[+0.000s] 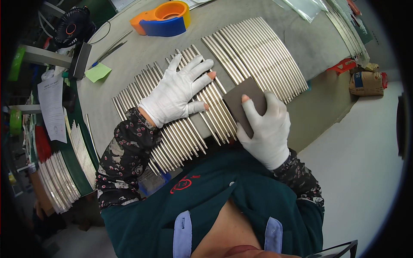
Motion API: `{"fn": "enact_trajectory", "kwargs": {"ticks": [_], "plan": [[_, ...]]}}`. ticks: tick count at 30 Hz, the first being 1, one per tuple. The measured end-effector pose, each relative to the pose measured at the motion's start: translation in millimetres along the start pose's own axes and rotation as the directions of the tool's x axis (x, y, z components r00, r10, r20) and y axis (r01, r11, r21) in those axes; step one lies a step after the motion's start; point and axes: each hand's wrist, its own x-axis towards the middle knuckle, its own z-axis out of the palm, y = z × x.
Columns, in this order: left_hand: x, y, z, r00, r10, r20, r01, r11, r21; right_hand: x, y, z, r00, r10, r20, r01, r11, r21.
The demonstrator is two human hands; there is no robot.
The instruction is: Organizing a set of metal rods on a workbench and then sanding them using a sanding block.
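Many thin silvery metal rods lie side by side on the grey table in two groups. My left hand (178,88), in a white glove with some fingertips bare, rests spread and flat across the left group of rods (183,135). In my right hand (269,129), gloved the same way, is a dark grey-brown rectangular block (245,101), perhaps a sanding sponge, gripped between thumb and fingers. The block lies over the gap between the groups, against the near-left edge of the right group of rods (266,53). What is under the block is hidden.
An orange and blue tape dispenser (165,23) stands at the far edge of the table (124,56). A yellow-green sticky note (98,72) and a small black fan (73,26) are at the left. More rods (58,182) are bundled at the lower left. Clear plastic bags (303,8) lie far right.
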Motion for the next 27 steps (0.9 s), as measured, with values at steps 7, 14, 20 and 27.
{"fn": "enact_trajectory", "kwargs": {"ticks": [7,14,20,27], "plan": [[3.2,-1.5,-3.6,1.000,0.007,-0.004,-0.007,1.000,0.029,-54.2,26.2,-23.8,0.996,-0.062,-0.062,0.068,0.993,0.098],[9.4,-5.8,8.7,0.999,0.005,-0.033,-0.001,0.994,0.114,-53.7,19.5,-16.9,0.989,0.008,-0.148,0.009,0.993,0.117],[2.3,-1.2,4.9,1.000,-0.023,-0.009,0.023,0.993,0.113,-56.3,15.3,-15.0,0.995,0.010,-0.099,0.004,0.991,0.133],[0.8,-1.7,6.1,1.000,-0.016,-0.020,0.018,0.995,0.097,-28.9,1.0,-13.1,0.999,-0.022,-0.030,0.022,1.000,0.011]]}}
